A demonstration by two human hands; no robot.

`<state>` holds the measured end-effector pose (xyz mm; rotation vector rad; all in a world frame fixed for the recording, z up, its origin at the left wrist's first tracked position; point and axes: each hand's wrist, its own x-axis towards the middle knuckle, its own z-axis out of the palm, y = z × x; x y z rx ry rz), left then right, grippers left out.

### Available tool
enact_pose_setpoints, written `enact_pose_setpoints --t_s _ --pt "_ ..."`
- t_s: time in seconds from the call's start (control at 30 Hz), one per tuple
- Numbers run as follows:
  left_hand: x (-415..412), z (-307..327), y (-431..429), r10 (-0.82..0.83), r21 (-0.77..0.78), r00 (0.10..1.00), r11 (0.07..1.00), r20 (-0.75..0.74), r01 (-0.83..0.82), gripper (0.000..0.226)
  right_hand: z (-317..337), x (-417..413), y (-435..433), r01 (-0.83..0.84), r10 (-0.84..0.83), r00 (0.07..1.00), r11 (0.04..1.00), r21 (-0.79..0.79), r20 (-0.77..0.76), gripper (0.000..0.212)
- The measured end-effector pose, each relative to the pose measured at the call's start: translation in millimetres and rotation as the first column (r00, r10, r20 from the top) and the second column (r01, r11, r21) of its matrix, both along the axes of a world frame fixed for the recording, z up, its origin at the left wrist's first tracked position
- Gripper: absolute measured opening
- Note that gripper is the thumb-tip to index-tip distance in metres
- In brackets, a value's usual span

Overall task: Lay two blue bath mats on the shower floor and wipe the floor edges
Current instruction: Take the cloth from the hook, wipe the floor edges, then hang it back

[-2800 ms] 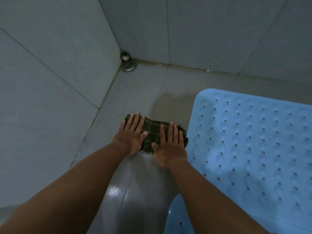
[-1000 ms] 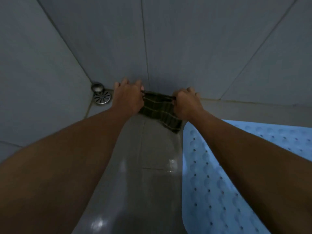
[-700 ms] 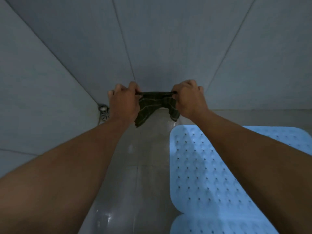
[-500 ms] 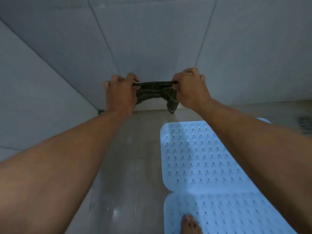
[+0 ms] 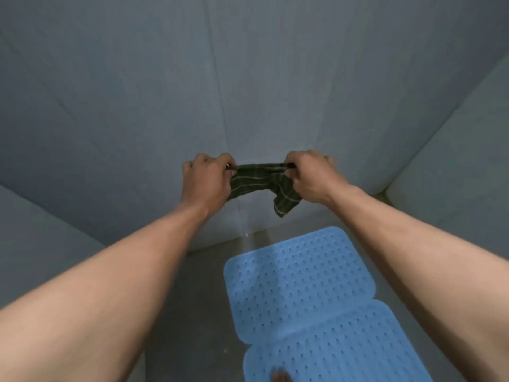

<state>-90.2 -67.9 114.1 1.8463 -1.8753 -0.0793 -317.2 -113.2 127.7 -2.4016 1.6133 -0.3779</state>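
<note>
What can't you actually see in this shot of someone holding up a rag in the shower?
- Nearer blue mat: cut off by the head view's bottom edge.
- Foot: only a blurred tip, cropped by the same edge.
- Cloth ends: buried inside the left hand and right hand.
- Floor's right edge: hidden behind the right forearm.

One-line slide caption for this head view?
Both hands, left and right, stretch a dark green striped cloth above two blue perforated mats.

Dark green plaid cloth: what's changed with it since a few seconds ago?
The dark green plaid cloth was pressed flat on the grey floor near the corner drain; now the left hand and right hand pinch its top edge, lifted and stretched in the air. The two blue perforated bath mats stay laid end to end.
</note>
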Motion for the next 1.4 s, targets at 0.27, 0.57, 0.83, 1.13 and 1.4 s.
enact_pose_setpoints --t_s 0.27,0.57,0.83,1.13,1.4 --pt "-112 142 -44 -0.172 0.025 0.985 0.985 -0.034 0.173 0.019 132 -111 2 0.194 -0.194 0.981 0.981 0.014 -0.017 0.015" --pt "-242 260 -65 -0.416 0.062 0.908 0.906 -0.044 0.418 0.013 244 -251 19 0.360 -0.369 0.923 0.928 0.095 0.109 0.006" --pt "-373 325 -83 -0.582 0.062 0.809 0.807 -0.079 0.587 0.012 326 -374 43 0.541 -0.548 0.834 0.835 0.098 0.070 0.006" --pt "-500 377 -151 -0.699 0.016 0.673 0.691 -0.240 0.723 0.019 388 -463 25 0.685 -0.679 0.716 0.728 0.022 0.160 0.015" --pt "-590 429 -248 -0.884 -0.221 0.463 0.465 -0.063 0.857 0.032 425 -522 -51 0.729 -0.710 0.682 0.681 -0.078 0.175 0.020"
